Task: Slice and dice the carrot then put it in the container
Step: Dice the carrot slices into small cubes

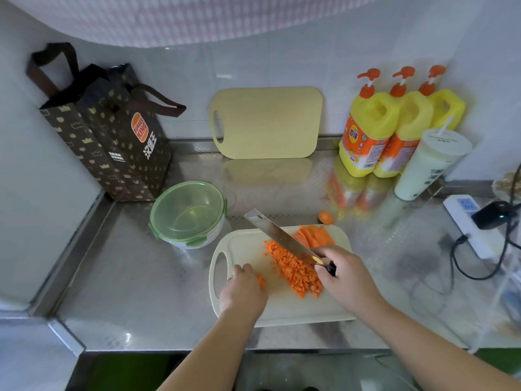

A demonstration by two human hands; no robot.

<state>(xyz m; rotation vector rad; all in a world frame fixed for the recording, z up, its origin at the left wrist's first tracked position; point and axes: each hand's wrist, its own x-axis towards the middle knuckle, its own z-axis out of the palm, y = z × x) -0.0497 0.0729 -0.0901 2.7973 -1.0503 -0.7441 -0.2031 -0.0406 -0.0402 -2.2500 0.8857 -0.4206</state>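
Right hand grips knife handle, blade angled over diced carrot pile on white cutting board. Left hand fingers curled beside loose bits; pinching or not, can't tell. Carrot slices at board's far edge, carrot end on counter beyond. Container left of board, green lid on, looks empty.

"BURGER KING" logo — on the brown paper bag
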